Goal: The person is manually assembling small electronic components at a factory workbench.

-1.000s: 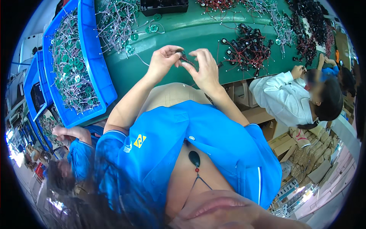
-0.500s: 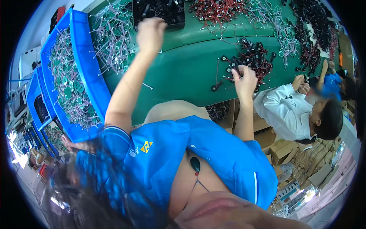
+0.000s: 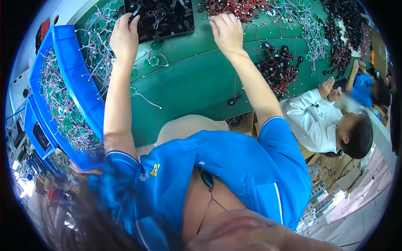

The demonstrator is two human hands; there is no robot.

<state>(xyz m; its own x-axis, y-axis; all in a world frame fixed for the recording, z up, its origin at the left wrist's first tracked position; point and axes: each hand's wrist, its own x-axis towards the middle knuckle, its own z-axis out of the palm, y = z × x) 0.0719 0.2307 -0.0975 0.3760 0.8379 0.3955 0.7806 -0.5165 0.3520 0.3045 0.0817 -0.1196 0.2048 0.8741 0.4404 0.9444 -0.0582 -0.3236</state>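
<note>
Moved: both arms have stretched further up the green counter since half a second ago; the right hand has left the red-and-black wire heap by the counter edge and now reaches the far side, and the left hand has come onto the black tray.
Left hand: the left hand lies at the left edge of the black tray, fingertips pinched together on a small dark part at the tray's rim.
Right hand: the right hand rests palm down, fingers curled, at the near edge of a pile of red-wired parts; whether it grips anything I cannot tell.
Hands' spacing: well apart, the black tray between them.
Left surroundings: loose green round boards with white leads lie under and beside the left forearm; blue bins of the same boards stand further left.
Right surroundings: a heap of black parts with red wires lies just right of the right forearm; more wire bundles spread beyond it.
In the way: the person's own blue shirt hides the near counter edge.
Neighbour: a person in a white top sits at the right.
</note>
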